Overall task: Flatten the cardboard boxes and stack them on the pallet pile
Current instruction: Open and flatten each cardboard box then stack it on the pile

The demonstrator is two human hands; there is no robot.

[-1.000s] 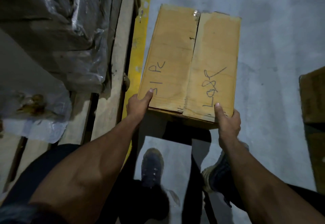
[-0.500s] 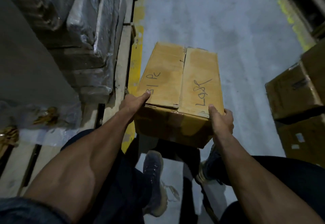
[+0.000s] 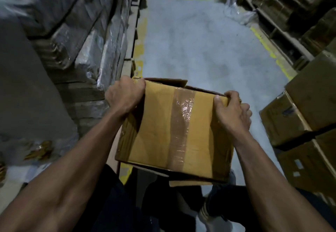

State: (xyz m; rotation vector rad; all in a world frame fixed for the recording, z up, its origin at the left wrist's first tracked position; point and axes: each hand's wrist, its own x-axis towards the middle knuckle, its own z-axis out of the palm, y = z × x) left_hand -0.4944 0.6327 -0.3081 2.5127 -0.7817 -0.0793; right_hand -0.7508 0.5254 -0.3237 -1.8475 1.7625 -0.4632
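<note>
A brown cardboard box hangs in front of me at waist height, its taped face turned up toward the camera. A strip of clear tape runs down the middle of that face. My left hand grips the box's far left corner, fingers curled over the edge. At the far right corner my right hand clamps the edge, thumb on the taped face. Loose flaps show at the far side and below the near edge. The pallet pile of plastic-wrapped flat cardboard lies to the left.
A wooden pallet edge and a yellow floor line run along the left. Stacked full cartons stand on the right, with racking behind. Grey concrete aisle stretches ahead. My shoes are below the box.
The box has been lifted from the floor and rolled toward me, so the taped face replaces the written flaps. Both hands shifted to the far corners. The view tilted up the aisle.
</note>
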